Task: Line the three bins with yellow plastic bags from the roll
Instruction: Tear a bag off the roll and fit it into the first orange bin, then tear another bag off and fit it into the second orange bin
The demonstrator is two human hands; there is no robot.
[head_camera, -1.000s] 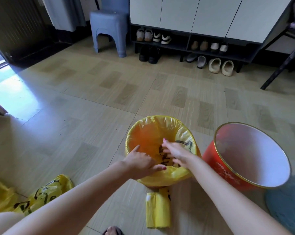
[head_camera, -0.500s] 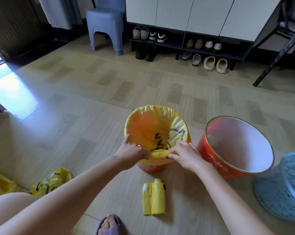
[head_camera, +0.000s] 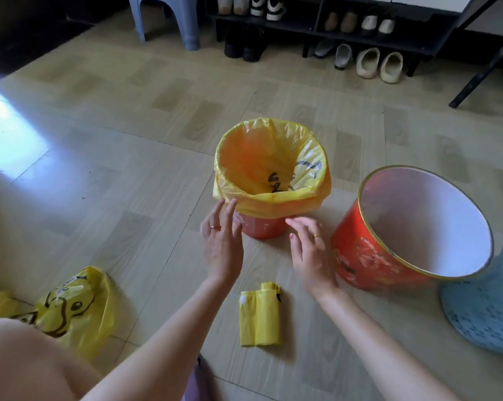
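A small red bin (head_camera: 263, 228) stands on the floor with a yellow bag (head_camera: 270, 169) folded over its rim. My left hand (head_camera: 221, 241) is open just left of the bin's base, fingertips near the bag's lower edge. On the near right side of that bin my right hand (head_camera: 309, 251) hovers open, holding nothing. The roll of yellow bags (head_camera: 260, 314) lies flat on the floor between my forearms. To the right stands a larger red bin (head_camera: 383, 256) with a gold rim and bare white inside. A blue perforated bin (head_camera: 487, 308) is at the right edge.
A loose crumpled yellow bag (head_camera: 70, 308) lies on the floor at the lower left. A shoe rack (head_camera: 316, 24) with several shoes and a blue stool (head_camera: 169, 15) line the far wall. A dark chair leg (head_camera: 481, 68) slants at the upper right.
Both hands pulled the bag's edge down over the small bin's near rim, then let go and drew back toward me. The view tilted down.
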